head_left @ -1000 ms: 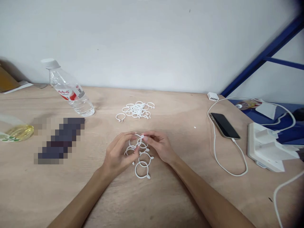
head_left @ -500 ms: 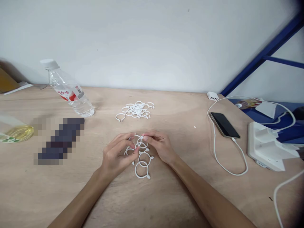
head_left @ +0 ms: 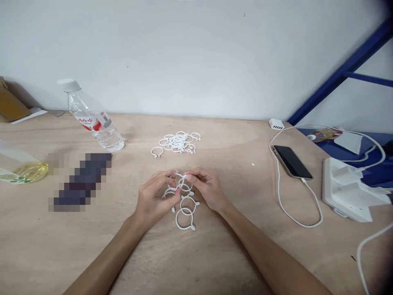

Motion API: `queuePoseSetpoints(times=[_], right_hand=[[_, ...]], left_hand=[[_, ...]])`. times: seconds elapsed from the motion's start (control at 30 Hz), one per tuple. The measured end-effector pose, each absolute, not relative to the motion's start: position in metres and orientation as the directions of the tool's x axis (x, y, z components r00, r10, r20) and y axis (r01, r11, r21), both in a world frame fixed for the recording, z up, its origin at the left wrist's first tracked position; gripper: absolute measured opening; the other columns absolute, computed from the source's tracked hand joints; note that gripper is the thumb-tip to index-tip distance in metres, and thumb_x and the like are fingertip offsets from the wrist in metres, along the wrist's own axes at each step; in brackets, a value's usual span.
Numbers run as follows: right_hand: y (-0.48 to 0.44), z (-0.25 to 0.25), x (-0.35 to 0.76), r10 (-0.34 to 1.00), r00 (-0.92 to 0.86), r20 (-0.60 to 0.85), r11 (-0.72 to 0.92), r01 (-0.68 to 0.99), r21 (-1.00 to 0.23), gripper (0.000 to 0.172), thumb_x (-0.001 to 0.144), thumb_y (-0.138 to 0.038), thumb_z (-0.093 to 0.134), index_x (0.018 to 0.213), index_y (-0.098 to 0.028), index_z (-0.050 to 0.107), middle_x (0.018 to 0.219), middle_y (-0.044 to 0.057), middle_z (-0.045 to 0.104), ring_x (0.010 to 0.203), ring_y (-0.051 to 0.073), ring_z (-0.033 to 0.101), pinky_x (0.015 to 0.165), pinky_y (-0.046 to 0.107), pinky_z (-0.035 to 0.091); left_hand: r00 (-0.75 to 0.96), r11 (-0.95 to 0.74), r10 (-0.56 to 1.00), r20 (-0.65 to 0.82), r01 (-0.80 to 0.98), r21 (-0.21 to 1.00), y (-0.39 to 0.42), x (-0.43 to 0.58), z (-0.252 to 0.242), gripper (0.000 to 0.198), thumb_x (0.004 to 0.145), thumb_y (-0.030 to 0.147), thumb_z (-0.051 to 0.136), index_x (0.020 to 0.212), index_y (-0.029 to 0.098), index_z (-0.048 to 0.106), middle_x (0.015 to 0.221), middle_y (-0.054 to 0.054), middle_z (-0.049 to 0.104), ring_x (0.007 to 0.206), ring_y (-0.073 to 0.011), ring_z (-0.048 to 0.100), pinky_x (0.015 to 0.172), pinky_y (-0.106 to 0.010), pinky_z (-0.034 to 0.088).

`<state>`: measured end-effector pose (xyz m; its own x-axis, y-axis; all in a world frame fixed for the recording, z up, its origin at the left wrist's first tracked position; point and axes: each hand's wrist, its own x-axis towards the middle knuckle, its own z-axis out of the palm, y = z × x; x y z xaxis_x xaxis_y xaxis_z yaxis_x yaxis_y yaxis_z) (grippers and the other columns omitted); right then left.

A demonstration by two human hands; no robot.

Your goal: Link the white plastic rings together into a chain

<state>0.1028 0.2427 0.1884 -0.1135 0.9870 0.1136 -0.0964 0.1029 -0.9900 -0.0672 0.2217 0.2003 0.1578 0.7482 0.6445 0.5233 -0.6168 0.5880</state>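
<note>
My left hand (head_left: 158, 196) and my right hand (head_left: 206, 186) meet over the middle of the table. Between them is a white plastic ring (head_left: 178, 175), gripped by the curled fingers of both. The right thumb and fingers pinch its small tab end; the left fingers are wrapped at its left side. Directly below and behind the hands, several joined or overlapping rings (head_left: 184, 219) lie on the wood, some partly hidden by my left hand. Farther back sits a loose pile of similar white rings (head_left: 178, 142), with one ring (head_left: 157, 152) apart at its left.
A water bottle (head_left: 100, 127) stands back left, beside a blurred dark object (head_left: 84, 180) and a container of yellow liquid (head_left: 27, 170). On the right are a phone (head_left: 292, 162) on a white cable (head_left: 282, 205), a power strip (head_left: 344, 192) and a small white block (head_left: 276, 124).
Both hands stay on the same ring, and the left fingers have shifted slightly around it. The whole scene sits a little farther right as the view turns slightly.
</note>
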Motion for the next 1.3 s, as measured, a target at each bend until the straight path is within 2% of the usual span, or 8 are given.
queuePoseSetpoints(times=[0.27,0.37,0.47,0.57,0.7,0.8,1.0,1.3], right_hand=[[0.244,0.186,0.101,0.985,-0.101,0.14,0.133,-0.071,-0.988,0.007,0.07,-0.022,0.07,0.075,-0.022,0.075,0.075,0.003,0.066,0.068,0.015,0.058,0.062,0.027,0.045],[0.245,0.185,0.1,0.982,-0.074,0.176,0.173,-0.048,-0.984,0.007,0.072,-0.023,0.068,0.075,-0.021,0.075,0.077,0.003,0.066,0.071,0.016,0.058,0.063,0.027,0.045],[0.247,0.184,0.1,0.983,-0.043,0.176,0.173,-0.066,-0.983,0.008,0.072,-0.023,0.066,0.074,-0.021,0.074,0.078,0.004,0.067,0.073,0.017,0.06,0.066,0.027,0.045],[0.248,0.184,0.099,0.985,-0.031,0.172,0.169,-0.077,-0.983,0.008,0.072,-0.024,0.066,0.073,-0.021,0.074,0.078,0.004,0.068,0.074,0.017,0.06,0.066,0.027,0.045],[0.249,0.183,0.099,0.988,-0.023,0.155,0.153,-0.089,-0.984,0.009,0.071,-0.025,0.067,0.074,-0.021,0.074,0.08,0.004,0.069,0.073,0.017,0.06,0.067,0.028,0.046],[0.249,0.182,0.099,0.991,-0.016,0.135,0.133,-0.104,-0.986,0.01,0.07,-0.025,0.067,0.076,-0.021,0.074,0.083,0.004,0.07,0.074,0.017,0.061,0.069,0.028,0.047],[0.247,0.184,0.099,0.994,-0.057,0.09,0.083,-0.115,-0.99,0.019,0.071,-0.027,0.068,0.088,-0.02,0.073,0.079,0.002,0.067,0.07,0.015,0.059,0.064,0.025,0.047],[0.244,0.187,0.102,0.981,-0.133,0.143,0.123,-0.142,-0.982,0.015,0.07,-0.025,0.068,0.083,-0.022,0.075,0.081,0.003,0.069,0.068,0.015,0.058,0.063,0.027,0.048]], left_hand=[[0.367,-0.574,0.8,0.474,0.698,0.428,0.226,-0.081,0.204,0.017,0.079,0.028,0.061,0.095,0.024,0.064,0.108,-0.005,0.069,0.105,-0.0264,0.056,0.093,-0.048,0.04],[0.292,-0.497,0.839,0.46,0.755,0.427,0.243,-0.097,0.2,0.02,0.088,0.028,0.047,0.098,0.025,0.064,0.112,-0.005,0.067,0.107,-0.0255,0.055,0.093,-0.047,0.038],[0.216,-0.389,0.873,0.437,0.848,0.359,0.275,-0.118,0.189,0.036,0.086,0.027,0.044,0.12,0.023,0.056,0.127,-0.01,0.059,0.115,-0.0302,0.051,0.095,-0.051,0.038],[0.215,-0.34,0.894,0.393,0.896,0.284,0.3,-0.134,0.177,0.037,0.086,0.027,0.042,0.12,0.022,0.057,0.133,-0.012,0.054,0.119,-0.0337,0.047,0.095,-0.055,0.037],[0.234,-0.394,0.852,0.469,0.875,0.28,0.301,-0.136,0.171,0.022,0.087,0.031,0.045,0.093,0.021,0.064,0.121,-0.012,0.059,0.114,-0.0303,0.051,0.097,-0.052,0.038],[0.239,-0.441,0.838,0.491,0.827,0.35,0.283,-0.124,0.178,0.019,0.086,0.035,0.049,0.086,0.02,0.062,0.12,-0.013,0.059,0.114,-0.0289,0.053,0.097,-0.049,0.041],[0.309,-0.534,0.839,0.449,0.63,0.564,0.245,-0.086,0.2,0.013,0.089,0.03,0.048,0.093,0.02,0.055,0.108,-0.008,0.066,0.098,-0.0188,0.062,0.086,-0.033,0.049],[0.257,-0.621,0.729,0.635,0.64,0.454,0.235,-0.075,0.193,0.033,0.079,0.039,0.066,0.103,0.019,0.055,0.087,-0.002,0.066,0.071,-0.0127,0.059,0.068,-0.026,0.052]])
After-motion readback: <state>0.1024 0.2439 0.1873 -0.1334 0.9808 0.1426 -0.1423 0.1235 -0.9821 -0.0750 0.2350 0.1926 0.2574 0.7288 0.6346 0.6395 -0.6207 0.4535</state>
